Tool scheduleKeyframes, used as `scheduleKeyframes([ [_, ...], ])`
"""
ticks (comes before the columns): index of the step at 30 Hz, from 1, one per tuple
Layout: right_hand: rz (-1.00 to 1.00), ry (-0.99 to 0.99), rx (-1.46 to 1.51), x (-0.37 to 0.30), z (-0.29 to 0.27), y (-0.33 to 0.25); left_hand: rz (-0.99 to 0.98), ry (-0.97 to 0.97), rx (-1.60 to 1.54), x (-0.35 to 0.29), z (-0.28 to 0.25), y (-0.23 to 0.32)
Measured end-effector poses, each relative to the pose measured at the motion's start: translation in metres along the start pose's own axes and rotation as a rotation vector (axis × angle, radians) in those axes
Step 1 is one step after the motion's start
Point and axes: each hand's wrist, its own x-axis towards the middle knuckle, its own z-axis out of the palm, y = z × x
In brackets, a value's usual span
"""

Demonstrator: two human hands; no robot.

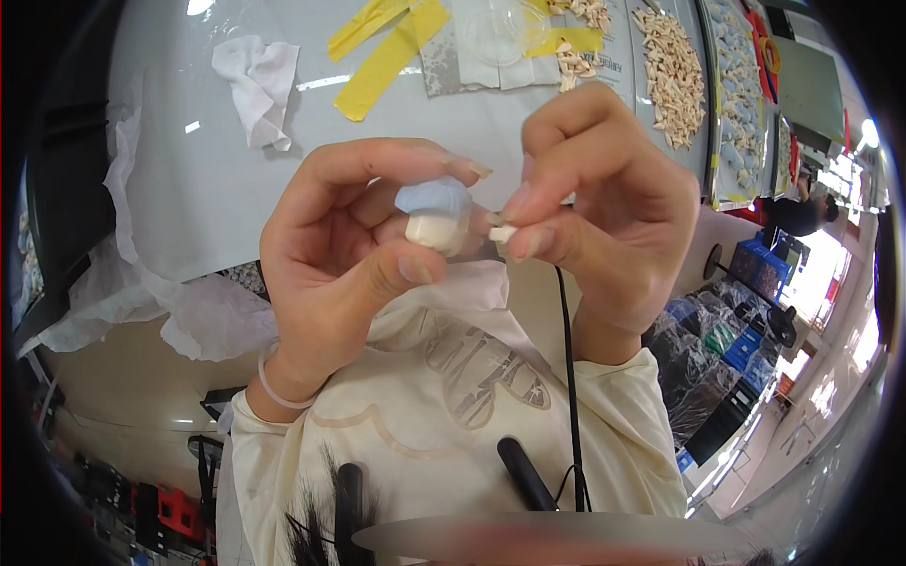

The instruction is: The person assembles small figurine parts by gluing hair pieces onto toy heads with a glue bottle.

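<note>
My left hand (349, 245) is closed around a small figure part (437, 215) with a pale blue top and a cream lower half. Its thumb lies under the cream half and a fingertip rests above the blue. Close to its right, my right hand (604, 203) pinches a tiny cream piece (502, 233) between thumb and finger. That piece points toward the figure part; I cannot tell whether the two touch. Both hands are raised at the table's near edge, in front of my chest.
On the grey table (217, 189) lie a crumpled white cloth (257, 90), yellow tape strips (377, 85) and a clear round dish (502, 33). Heaps of small cream pieces (672, 75) sit at the far right, beside a tray of pale blue parts (741, 104). A black cable (570, 377) hangs before me.
</note>
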Motion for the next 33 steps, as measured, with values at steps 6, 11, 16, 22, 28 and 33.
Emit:
scheduleKeyframes([
  [6, 0.084, -0.005, 0.146, -0.002, 0.007, 0.007, 0.320, -0.241, -0.008, 0.001, -0.013, -0.017],
  [11, 0.064, -0.008, 0.099, -0.007, 0.011, 0.004, 0.383, -0.218, 0.105, -0.007, -0.012, -0.016],
  [16, 0.036, -0.019, 0.086, -0.014, 0.012, -0.001, 0.388, -0.221, 0.167, -0.013, -0.010, -0.012],
  [22, 0.036, 0.021, 0.175, -0.019, 0.012, 0.003, 0.353, -0.297, 0.189, -0.010, -0.014, -0.009],
  [28, 0.012, 0.054, 0.055, -0.024, 0.006, -0.002, 0.166, -0.259, -0.015, -0.014, -0.008, -0.009],
  [33, -0.080, 0.067, -0.063, -0.026, 0.008, 0.000, 0.178, -0.246, -0.009, -0.015, -0.009, -0.010],
])
